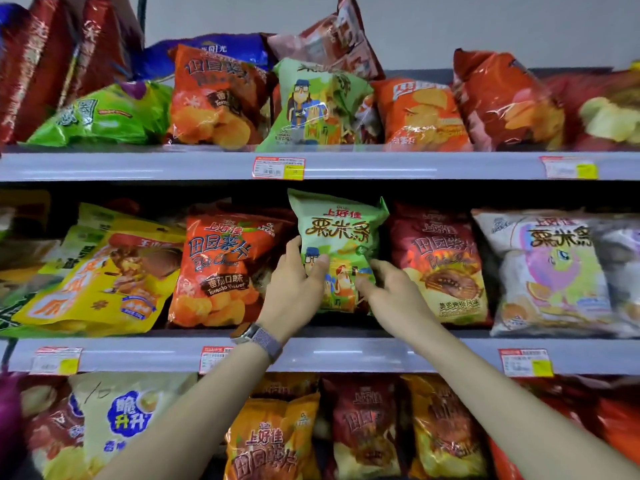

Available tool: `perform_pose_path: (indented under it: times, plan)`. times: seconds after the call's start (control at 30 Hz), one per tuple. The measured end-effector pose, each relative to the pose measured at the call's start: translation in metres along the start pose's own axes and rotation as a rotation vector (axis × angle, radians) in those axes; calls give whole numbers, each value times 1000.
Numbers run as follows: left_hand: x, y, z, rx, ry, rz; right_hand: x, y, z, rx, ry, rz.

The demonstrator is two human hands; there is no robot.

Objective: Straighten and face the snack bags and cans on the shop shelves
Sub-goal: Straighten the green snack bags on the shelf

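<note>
A light green snack bag [341, 233] stands upright on the middle shelf [346, 355], its front facing me. My left hand [294, 282] grips its lower left side, thumb across the front. My right hand [391, 289] holds its lower right edge, fingers pinching the bag. An orange tomato chip bag [221, 268] leans just left of it and a dark red chip bag [443, 265] stands just right. A watch with a mesh strap sits on my left wrist.
The top shelf [138, 166] holds tilted bags, among them a green one lying flat [104, 116] and a matching light green bag [318, 105]. A yellow bag [104, 282] slumps at middle left, a white bag [550, 268] at right. More chip bags fill the bottom shelf.
</note>
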State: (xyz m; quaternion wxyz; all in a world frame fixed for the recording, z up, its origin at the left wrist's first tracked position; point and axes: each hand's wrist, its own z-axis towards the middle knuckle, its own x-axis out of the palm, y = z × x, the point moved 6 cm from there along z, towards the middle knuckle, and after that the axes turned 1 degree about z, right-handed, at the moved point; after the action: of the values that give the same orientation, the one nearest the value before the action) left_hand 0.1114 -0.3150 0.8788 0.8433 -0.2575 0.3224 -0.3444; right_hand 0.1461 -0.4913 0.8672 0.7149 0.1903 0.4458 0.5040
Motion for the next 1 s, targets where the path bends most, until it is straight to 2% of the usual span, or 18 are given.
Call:
perform_pose_path:
  times: [0.2,0.43,0.67,0.87,1.0]
  plan:
    - [12,26,-8,-25,111,61,14,-9,-8,45,124,-148]
    - [8,19,-14,-74,144,106,13,-10,-12,73,201,-196]
    - [-1,4,-34,-120,159,256,0,0,-30,-14,216,-251]
    - [-18,-11,-70,-68,47,457,-12,9,-61,-141,196,-305]
    - [-35,-7,-106,-127,39,529,-7,15,-87,-215,193,-355]
